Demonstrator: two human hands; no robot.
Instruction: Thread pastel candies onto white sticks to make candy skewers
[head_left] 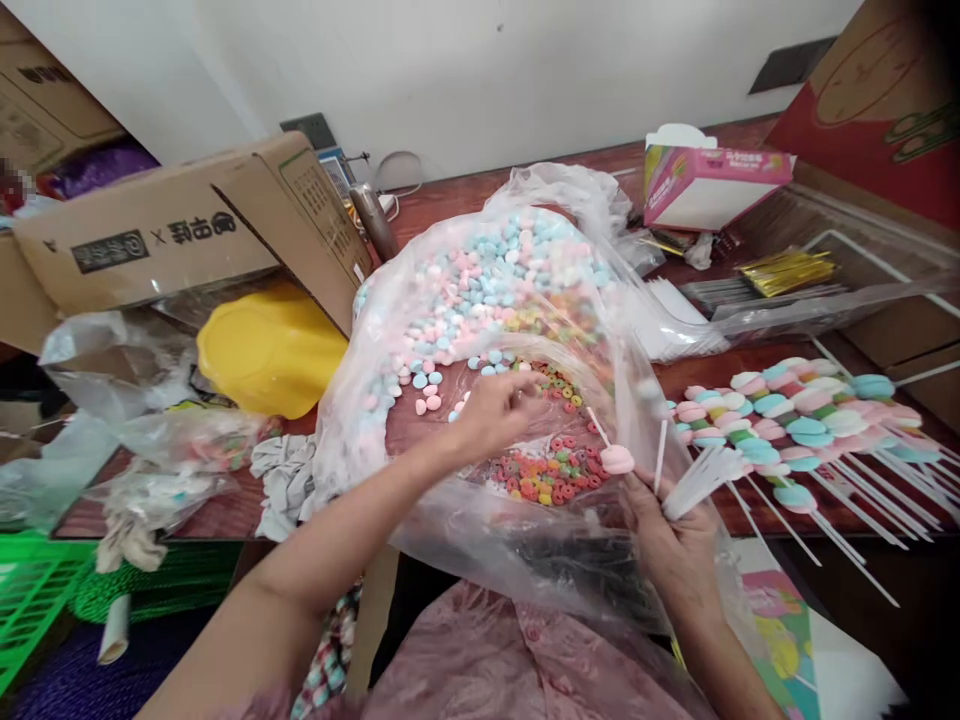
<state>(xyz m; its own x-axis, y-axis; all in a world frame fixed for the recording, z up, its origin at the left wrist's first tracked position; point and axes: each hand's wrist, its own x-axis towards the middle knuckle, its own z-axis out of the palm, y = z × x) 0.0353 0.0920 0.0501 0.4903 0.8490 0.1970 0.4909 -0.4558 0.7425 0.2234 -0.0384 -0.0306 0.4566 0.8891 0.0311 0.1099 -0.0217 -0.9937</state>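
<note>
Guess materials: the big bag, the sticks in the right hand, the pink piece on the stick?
Big bag: thin clear plastic film, glossy and crinkled. Sticks in the right hand: white, matte, paper or plastic, can't tell. Pink piece: soft-looking matte candy, likely marshmallow or gummy.

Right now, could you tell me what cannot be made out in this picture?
- Left hand: whatever its fingertips pinch is too small to tell.
- Right hand: its grip on the sticks is hidden by the clear bag.
- Carton: print blurred.
</note>
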